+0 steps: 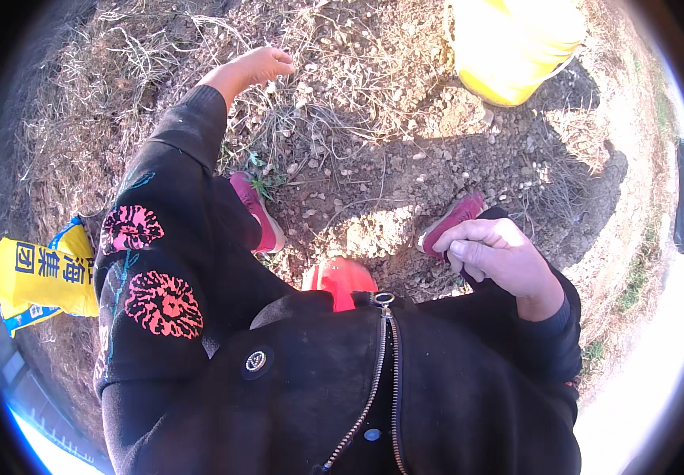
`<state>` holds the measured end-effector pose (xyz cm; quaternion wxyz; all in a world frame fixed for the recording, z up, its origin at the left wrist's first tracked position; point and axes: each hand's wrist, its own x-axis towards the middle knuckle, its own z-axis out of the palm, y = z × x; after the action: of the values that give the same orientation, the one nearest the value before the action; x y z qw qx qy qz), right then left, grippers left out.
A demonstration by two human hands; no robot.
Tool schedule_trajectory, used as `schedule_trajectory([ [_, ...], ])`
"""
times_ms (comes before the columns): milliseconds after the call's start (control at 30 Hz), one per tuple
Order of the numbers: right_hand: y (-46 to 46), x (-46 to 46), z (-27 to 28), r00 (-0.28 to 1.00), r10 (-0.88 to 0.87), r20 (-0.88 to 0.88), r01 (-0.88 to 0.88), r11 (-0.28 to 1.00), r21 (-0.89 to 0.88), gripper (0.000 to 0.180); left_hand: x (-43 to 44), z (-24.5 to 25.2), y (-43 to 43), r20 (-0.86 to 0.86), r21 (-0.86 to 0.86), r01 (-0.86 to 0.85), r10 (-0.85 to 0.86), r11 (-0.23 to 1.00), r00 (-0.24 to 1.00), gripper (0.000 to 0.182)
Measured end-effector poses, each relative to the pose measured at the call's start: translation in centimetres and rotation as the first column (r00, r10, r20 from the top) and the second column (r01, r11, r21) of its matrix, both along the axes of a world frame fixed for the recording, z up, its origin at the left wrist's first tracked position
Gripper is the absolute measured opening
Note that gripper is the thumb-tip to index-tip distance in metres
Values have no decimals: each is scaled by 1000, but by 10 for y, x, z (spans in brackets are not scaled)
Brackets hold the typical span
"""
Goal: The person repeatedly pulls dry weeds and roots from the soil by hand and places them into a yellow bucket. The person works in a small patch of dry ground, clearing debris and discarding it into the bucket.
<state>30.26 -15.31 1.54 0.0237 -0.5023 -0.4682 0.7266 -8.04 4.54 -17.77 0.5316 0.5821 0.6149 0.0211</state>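
My left hand (263, 64) reaches out low over the ground at the upper left, palm down, with its fingers bent. Dry stalks (342, 127) and small pale pods (419, 155), which look like peanuts, lie scattered on the soil around it. Whether the fingers touch or hold anything is hidden. Close to my knee, my right hand (499, 255) hangs with curled fingers and the thumb against them. The inside of that hand is out of sight. A smooth red object (342, 279) shows between my legs, partly covered by my dark jacket (294, 404).
A yellow bucket (496, 65) with a pale handle stands at the upper right, partly washed out by sunlight. On the left lies a yellow and blue printed bag (51, 279). My pink shoes (261, 217) are planted apart on cloddy soil (371, 231).
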Motion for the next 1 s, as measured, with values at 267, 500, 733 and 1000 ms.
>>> schedule_trajectory([
  [267,7,7,11,991,-130,-17,130,991,14,18,26,-114,-59,-311,5,410,-388,912,868,52],
  [500,20,11,8,975,-220,-30,219,975,-44,16,46,-152,-75,-405,170,306,-217,937,888,86],
  [733,31,17,-6,944,-329,-14,328,943,-52,16,53,-155,-42,-277,227,-264,322,937,905,100],
  [1000,36,20,-13,908,-416,47,418,902,-107,15,120,-140,8,-615,324,413,-142,851,775,106],
])
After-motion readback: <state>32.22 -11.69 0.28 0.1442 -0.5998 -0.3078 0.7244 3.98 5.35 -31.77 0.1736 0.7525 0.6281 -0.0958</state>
